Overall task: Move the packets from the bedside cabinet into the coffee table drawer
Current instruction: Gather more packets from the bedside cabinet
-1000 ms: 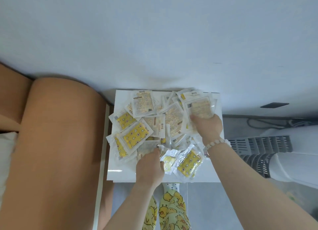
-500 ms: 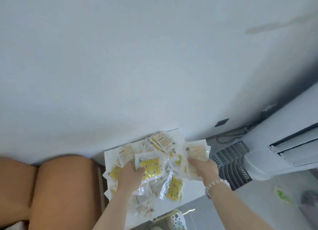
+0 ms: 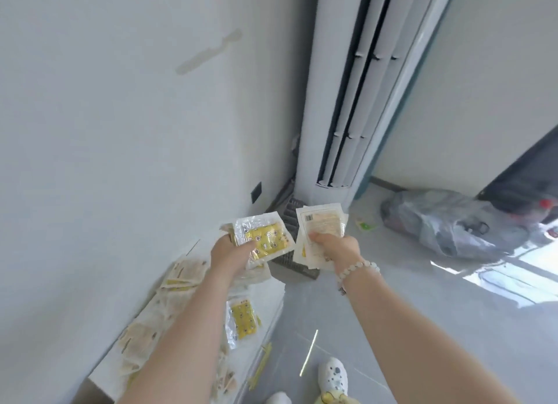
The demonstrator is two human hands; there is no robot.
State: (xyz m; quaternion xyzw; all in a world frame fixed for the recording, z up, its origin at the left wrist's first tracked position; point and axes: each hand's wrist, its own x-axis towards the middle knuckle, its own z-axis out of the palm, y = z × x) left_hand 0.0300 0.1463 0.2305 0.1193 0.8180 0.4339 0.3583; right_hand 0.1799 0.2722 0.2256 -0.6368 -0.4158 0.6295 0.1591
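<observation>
My left hand [image 3: 231,254] grips a bunch of packets [image 3: 265,240] with a yellow-printed one on top, lifted above the white bedside cabinet [image 3: 265,292]. My right hand [image 3: 338,249] holds a stack of pale packets [image 3: 321,222], thumb on top, out past the cabinet's edge over the floor. Several more packets [image 3: 181,280] still lie on the cabinet top, among them a yellow one [image 3: 243,316] near its right edge. The coffee table drawer is not in view.
A tall white standing air conditioner [image 3: 356,101] rises just beyond the cabinet, with a dark grille at its base. A filled grey plastic bag [image 3: 444,219] lies on the grey floor to the right. A white shoe [image 3: 332,379] shows at the bottom.
Both hands have lifted their packets off the cabinet. The view has swung right, so the cabinet now sits at lower left and the air conditioner fills the centre.
</observation>
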